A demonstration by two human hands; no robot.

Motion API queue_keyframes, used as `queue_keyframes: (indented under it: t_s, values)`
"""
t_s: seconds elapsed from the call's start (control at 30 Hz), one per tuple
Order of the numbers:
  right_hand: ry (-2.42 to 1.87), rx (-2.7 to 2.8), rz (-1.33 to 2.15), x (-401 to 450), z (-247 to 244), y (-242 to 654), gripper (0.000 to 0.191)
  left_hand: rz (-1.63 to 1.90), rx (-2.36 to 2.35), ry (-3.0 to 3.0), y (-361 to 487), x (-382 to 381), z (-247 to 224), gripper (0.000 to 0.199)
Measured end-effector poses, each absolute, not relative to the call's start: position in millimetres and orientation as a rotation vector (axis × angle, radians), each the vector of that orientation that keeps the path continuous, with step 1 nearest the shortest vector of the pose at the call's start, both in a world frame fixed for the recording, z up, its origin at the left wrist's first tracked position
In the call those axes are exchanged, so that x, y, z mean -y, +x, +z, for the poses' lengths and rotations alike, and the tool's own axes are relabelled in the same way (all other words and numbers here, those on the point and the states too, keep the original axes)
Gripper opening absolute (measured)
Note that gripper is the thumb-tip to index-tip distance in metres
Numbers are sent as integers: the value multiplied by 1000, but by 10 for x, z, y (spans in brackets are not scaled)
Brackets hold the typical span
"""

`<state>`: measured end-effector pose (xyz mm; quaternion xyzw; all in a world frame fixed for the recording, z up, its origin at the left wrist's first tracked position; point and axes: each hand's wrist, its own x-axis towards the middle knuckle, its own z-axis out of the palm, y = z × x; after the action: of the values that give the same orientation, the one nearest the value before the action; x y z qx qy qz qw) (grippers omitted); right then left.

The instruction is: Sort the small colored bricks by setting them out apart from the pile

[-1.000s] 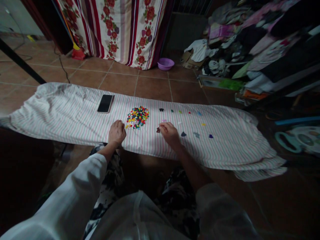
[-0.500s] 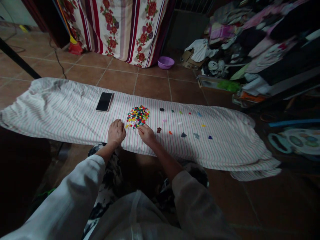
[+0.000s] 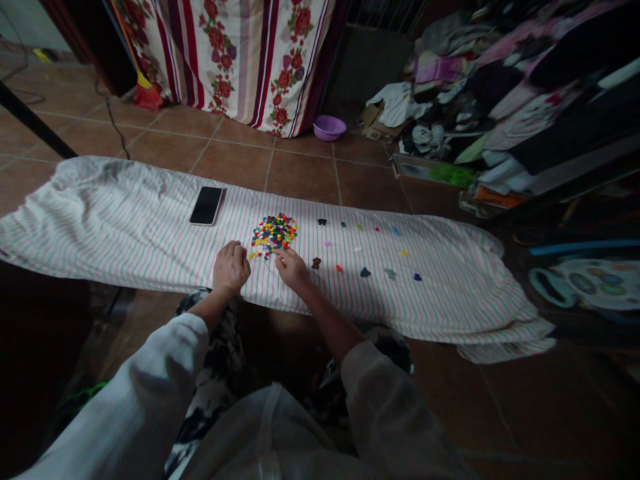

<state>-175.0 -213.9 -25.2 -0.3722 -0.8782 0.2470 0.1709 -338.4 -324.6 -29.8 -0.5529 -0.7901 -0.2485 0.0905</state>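
A heap of tiny many-coloured pieces, like small beads or bricks (image 3: 275, 230), lies on a striped cloth (image 3: 150, 233). At the heap's near left side rests my left hand (image 3: 232, 268), closed, with its fingers curled down and whatever they hold hidden. My right hand (image 3: 292, 268) is at the near right edge of the heap, thumb and forefinger pinched together; anything between them is too small to make out. Right of it, small sorted groups lie in rows, among them brown pieces (image 3: 317, 263), orange pieces (image 3: 339, 269), dark grey pieces (image 3: 365, 273) and blue-violet pieces (image 3: 417, 277).
A phone (image 3: 207, 205) lies on the cloth left of the heap. Beyond, on the tiled floor, stand a purple basin (image 3: 329, 128) and a red broom (image 3: 148, 97) by a floral curtain (image 3: 245, 60). Piled clothes (image 3: 450, 87) fill the back right.
The whole view has shifted slightly. Both hands stay beside the heap, with the right fingertips still pinched at its near edge. The sorted groups look the same.
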Motion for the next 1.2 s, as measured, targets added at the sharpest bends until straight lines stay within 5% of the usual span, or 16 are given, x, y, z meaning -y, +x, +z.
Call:
queue_keyframes:
  t_s: [1.2]
  values:
    - [-1252,2742,563,1873,32,-2051,20,-772,2345,-1652,-3379,3251,-283,19]
